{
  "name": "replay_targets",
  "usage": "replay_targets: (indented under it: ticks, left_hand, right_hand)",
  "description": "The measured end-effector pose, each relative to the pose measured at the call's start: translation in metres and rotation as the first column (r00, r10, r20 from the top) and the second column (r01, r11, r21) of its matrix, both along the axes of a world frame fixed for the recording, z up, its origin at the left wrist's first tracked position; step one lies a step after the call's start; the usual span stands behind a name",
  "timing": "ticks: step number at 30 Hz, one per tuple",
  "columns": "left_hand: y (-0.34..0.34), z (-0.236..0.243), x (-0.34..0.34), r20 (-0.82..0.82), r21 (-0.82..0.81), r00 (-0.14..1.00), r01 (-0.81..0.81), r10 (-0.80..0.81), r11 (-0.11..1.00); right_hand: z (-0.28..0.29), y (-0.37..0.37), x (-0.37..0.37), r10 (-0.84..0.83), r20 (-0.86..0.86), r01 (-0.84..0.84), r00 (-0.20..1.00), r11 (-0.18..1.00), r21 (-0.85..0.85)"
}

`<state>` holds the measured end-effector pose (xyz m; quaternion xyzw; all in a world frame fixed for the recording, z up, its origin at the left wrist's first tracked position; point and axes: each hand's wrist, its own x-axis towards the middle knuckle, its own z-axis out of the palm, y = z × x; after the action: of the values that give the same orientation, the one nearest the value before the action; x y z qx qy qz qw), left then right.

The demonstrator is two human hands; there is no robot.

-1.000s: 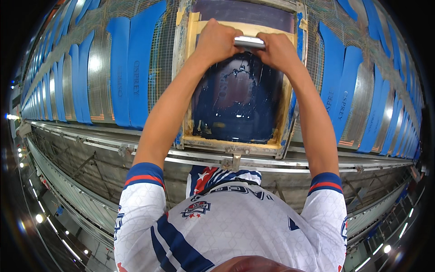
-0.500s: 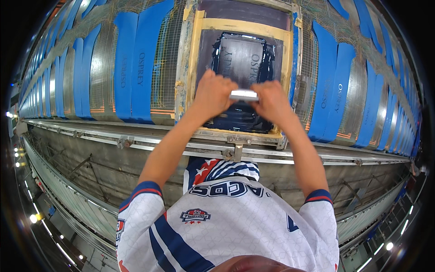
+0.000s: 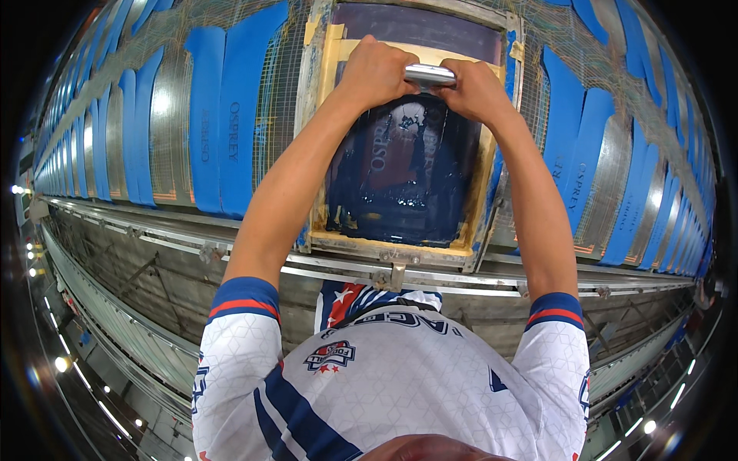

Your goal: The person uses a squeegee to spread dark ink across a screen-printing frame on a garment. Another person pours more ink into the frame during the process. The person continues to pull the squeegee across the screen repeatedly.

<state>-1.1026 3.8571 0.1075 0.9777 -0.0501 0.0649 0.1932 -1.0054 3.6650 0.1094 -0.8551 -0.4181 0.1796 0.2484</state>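
Slvr bar (image 3: 430, 74), dk blu ink (image 3: 400, 211)

Bright centre, dark rim, glaring lamps (image 3: 62, 365)

The white jersey (image 3: 430, 384) has navy stripes (image 3: 311, 419) and a badge (image 3: 330, 356); its sleeves (image 3: 240, 338) end in navy, red-banded cuffs (image 3: 244, 290).

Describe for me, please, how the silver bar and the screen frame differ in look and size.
The silver bar is shiny, whereas the screen frame is stained and lined with yellowish strips. The silver bar is one small, short piece; the screen frame is far larger, forming a rectangle.
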Motion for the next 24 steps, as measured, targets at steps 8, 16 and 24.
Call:
replay_targets:
  ticks: [8,16,24]
  left_hand:
    - [-0.060,0.004,-0.140,-0.074,-0.062,0.997,0.013,-0.017,0.998]
    - [-0.096,0.013,-0.210,0.047,0.004,0.998,-0.029,0.029,1.000]
    - [-0.096,0.014,-0.214,-0.040,0.032,0.999,-0.033,0.034,0.999]
  right_hand:
    - [0.001,-0.062,-0.136,0.090,-0.005,-0.089,0.996,0.994,0.069]
    - [0.009,-0.118,-0.154,-0.199,-0.204,0.250,0.959,0.931,0.267]
    - [-0.082,-0.160,-0.061,-0.748,-0.043,0.740,0.663,0.645,0.190]
